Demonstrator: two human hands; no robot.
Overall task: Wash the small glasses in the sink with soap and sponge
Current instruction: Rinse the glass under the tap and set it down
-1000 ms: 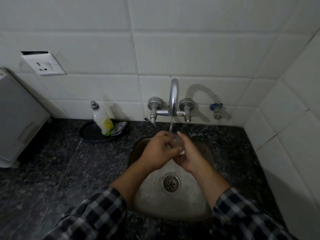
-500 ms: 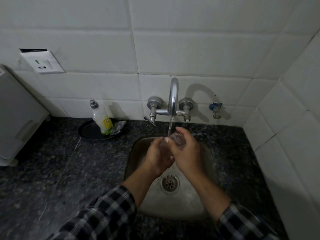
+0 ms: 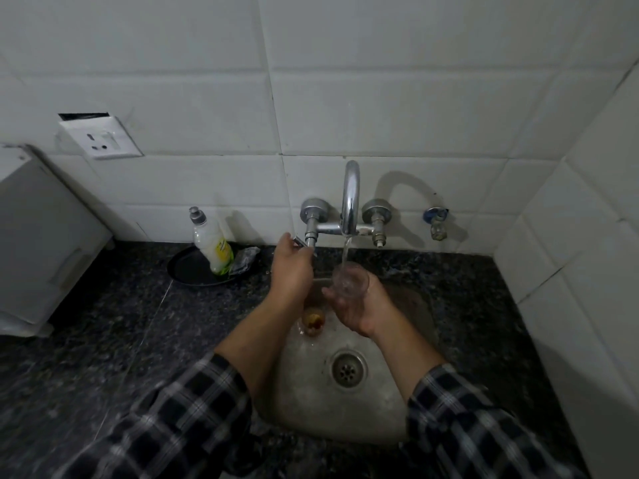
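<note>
A small clear glass sits in my right hand, held under the water stream from the chrome tap above the steel sink. My left hand reaches up to the tap's left lever handle and grips it with thumb and fingers. Another small glass with orange-red residue lies in the sink between my wrists. The soap bottle and a crumpled scrubber rest on a black plate left of the sink.
Dark granite counter surrounds the sink. A white appliance stands at far left under a wall socket. A second small valve is on the tiled wall at right. The drain lies open in the basin.
My left hand has left the glass and moved up-left to the tap lever. My right hand now holds the glass alone under the stream, and the second glass in the sink is uncovered.
</note>
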